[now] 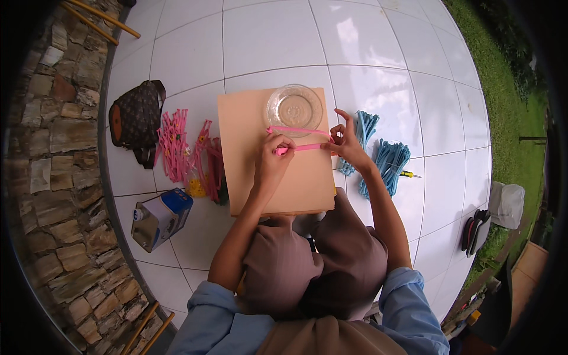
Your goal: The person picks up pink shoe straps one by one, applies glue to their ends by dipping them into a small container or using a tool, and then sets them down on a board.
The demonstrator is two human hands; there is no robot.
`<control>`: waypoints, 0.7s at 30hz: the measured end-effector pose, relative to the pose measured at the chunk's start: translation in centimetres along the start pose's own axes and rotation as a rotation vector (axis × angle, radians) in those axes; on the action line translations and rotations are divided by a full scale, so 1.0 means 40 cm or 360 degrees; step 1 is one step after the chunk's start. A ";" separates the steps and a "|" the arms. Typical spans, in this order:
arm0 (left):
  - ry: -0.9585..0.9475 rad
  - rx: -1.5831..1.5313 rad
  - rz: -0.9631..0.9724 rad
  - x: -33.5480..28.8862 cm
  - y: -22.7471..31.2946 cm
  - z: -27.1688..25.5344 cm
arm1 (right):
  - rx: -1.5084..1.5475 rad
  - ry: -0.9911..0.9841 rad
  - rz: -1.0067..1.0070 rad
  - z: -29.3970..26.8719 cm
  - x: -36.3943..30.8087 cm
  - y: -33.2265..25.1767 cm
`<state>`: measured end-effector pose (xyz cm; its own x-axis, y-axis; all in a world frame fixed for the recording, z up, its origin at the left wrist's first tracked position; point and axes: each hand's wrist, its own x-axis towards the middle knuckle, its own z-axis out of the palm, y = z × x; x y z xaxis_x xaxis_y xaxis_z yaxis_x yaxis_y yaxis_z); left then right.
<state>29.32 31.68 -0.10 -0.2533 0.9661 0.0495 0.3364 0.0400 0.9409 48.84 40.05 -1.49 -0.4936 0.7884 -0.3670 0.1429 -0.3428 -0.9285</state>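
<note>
A pink strap [306, 147], doubled back on itself, stretches between my two hands above a tan board. My left hand [273, 157] is closed on one end, with a pink tip poking out by its fingers. Thumb and fingers of my right hand [350, 144] pinch the strap where it bends, while the index finger points up. The strap's upper length crosses the near rim of a round clear glass dish [294, 89]. That dish stands at the far right part of the board [242, 118], which lies over my knees.
Left lie bundles of pink straps [173, 145], a brown patterned bag [136, 121] and a blue-and-white metal can [163, 219]. Right are bundles of blue straps [387, 168] and a yellow-handled screwdriver [408, 174]. White floor tiles [272, 35] meet a stone wall [65, 248] and grass [497, 77].
</note>
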 end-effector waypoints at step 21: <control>-0.0405 0.0867 0.0592 0.017 0.052 -0.039 | -0.0102 0.0005 -0.0101 -0.003 0.018 0.026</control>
<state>28.43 32.02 2.40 0.1642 0.9674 0.1926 0.7823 -0.2466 0.5720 48.75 40.31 -2.73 -0.5005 0.8092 -0.3077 0.1661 -0.2590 -0.9515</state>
